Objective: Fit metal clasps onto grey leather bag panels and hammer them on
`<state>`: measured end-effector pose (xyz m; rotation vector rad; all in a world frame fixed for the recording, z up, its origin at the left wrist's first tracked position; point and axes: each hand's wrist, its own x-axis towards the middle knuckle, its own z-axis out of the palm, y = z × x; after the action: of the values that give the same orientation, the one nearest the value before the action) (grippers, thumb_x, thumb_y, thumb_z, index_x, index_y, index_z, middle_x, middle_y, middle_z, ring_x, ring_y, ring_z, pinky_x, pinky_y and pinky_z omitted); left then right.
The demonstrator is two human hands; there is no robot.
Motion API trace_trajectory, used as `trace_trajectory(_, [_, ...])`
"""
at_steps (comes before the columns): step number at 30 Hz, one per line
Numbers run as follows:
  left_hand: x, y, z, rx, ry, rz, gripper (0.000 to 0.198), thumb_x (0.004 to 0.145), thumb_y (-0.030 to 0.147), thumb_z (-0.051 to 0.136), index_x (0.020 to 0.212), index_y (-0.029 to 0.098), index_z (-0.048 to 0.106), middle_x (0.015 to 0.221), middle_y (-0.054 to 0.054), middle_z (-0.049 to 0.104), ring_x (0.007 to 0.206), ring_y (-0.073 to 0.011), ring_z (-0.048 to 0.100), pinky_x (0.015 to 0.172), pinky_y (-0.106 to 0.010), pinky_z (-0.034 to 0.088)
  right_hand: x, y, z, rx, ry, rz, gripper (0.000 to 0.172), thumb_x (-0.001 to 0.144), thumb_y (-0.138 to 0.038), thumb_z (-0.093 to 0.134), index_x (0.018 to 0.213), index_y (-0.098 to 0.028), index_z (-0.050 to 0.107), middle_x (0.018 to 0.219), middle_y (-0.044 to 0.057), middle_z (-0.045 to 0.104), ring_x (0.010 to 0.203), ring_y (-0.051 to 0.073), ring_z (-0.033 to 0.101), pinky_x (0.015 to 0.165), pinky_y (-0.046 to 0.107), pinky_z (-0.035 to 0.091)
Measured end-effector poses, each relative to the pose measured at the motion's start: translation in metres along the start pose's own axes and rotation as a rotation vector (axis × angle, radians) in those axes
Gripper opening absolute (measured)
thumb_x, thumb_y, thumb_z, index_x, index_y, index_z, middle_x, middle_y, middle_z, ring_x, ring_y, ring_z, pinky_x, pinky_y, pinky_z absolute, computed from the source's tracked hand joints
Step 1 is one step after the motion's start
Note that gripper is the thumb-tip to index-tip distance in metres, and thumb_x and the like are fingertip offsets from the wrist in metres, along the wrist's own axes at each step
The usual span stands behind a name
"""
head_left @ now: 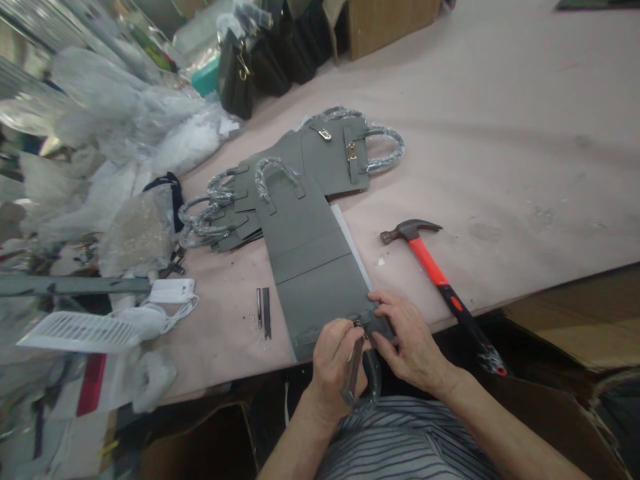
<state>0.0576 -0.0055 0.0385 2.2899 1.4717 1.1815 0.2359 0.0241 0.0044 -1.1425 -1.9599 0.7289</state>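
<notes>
Left hand [333, 357] clamped on narrow strap [353, 373]; right hand [407, 340] pinching grey panel [310, 267] at its near edge: fitting stage, by judgement. Hammer [435, 267] lies at two o'clock. Next move calls for steady alignment.

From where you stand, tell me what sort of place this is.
Probably a handbag workshop: flat grey leather bag panels with wrapped handles, finished black handbags, an orange-handled claw hammer.

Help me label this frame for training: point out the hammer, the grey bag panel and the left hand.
hammer [428, 260]: head view, on the orange handle.
grey bag panel [310, 247]: head view, on its flat middle.
left hand [334, 357]: head view, on the back of the hand.
</notes>
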Motion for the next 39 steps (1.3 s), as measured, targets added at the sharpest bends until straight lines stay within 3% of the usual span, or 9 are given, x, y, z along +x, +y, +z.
trace_trajectory(9, [0.023,-0.005,-0.005,-0.042,-0.080,-0.092,0.018,0.094,0.007,0.048,0.096,0.019,0.061,0.096,-0.008,0.066,0.095,-0.0184,0.066,0.084,-0.032,0.059,-0.001,0.002,0.002,0.004,-0.006,0.010,0.031,0.086,-0.014,0.056,0.115,-0.022,0.046,0.137,0.017,0.055,0.128,0.030,0.052,0.103,0.050,0.045])
trace_trajectory(17, [0.022,0.001,0.000,0.016,-0.063,-0.117,0.014,0.094,0.009,0.051,0.096,0.018,0.062,0.093,-0.008,0.066,0.095,-0.0193,0.066,0.086,-0.033,0.058,0.000,0.001,0.001,0.019,0.004,0.008,0.031,0.085,-0.014,0.056,0.113,-0.022,0.046,0.137,0.017,0.056,0.126,0.031,0.054,0.101,0.053,0.047])
trace_trajectory(25, [0.027,-0.007,-0.002,-0.069,-0.126,-0.106,0.015,0.091,0.009,0.054,0.100,0.019,0.061,0.099,-0.006,0.063,0.094,-0.0160,0.065,0.084,-0.028,0.058,-0.001,0.001,0.004,0.039,0.029,0.004,0.032,0.083,-0.013,0.057,0.113,-0.022,0.048,0.136,0.017,0.057,0.126,0.031,0.055,0.102,0.055,0.046])
trace_trajectory(31, [0.024,-0.011,-0.001,-0.177,-0.099,-0.122,0.017,0.088,0.008,0.058,0.101,0.019,0.060,0.108,-0.008,0.068,0.104,-0.0185,0.068,0.093,-0.034,0.058,0.004,0.003,-0.016,0.197,0.002,0.083,0.023,0.086,-0.019,0.057,0.108,-0.023,0.052,0.130,0.013,0.061,0.123,0.027,0.059,0.101,0.048,0.050])
trace_trajectory(33, [0.023,-0.013,0.000,-0.207,-0.088,-0.124,0.016,0.087,0.008,0.059,0.099,0.019,0.061,0.106,-0.008,0.070,0.104,-0.0187,0.069,0.094,-0.035,0.058,0.004,0.006,-0.033,0.116,0.104,0.136,0.020,0.088,-0.021,0.056,0.107,-0.023,0.052,0.122,0.011,0.063,0.115,0.026,0.062,0.098,0.044,0.052])
trace_trajectory(36, [0.024,-0.013,0.002,-0.226,-0.104,-0.162,0.016,0.086,0.009,0.060,0.098,0.020,0.062,0.103,-0.007,0.072,0.102,-0.0190,0.070,0.093,-0.034,0.058,-0.001,0.014,-0.058,-0.246,0.228,0.255,0.020,0.086,-0.027,0.058,0.105,-0.022,0.054,0.109,0.013,0.063,0.104,0.031,0.062,0.092,0.047,0.051])
trace_trajectory(39, [0.026,-0.011,0.003,-0.199,-0.151,-0.204,0.016,0.084,0.009,0.061,0.095,0.020,0.064,0.100,-0.007,0.072,0.098,-0.0195,0.070,0.090,-0.033,0.058,-0.004,0.024,-0.075,-0.527,0.135,0.376,0.026,0.082,-0.033,0.063,0.102,-0.019,0.056,0.099,0.016,0.061,0.092,0.035,0.061,0.080,0.048,0.050])
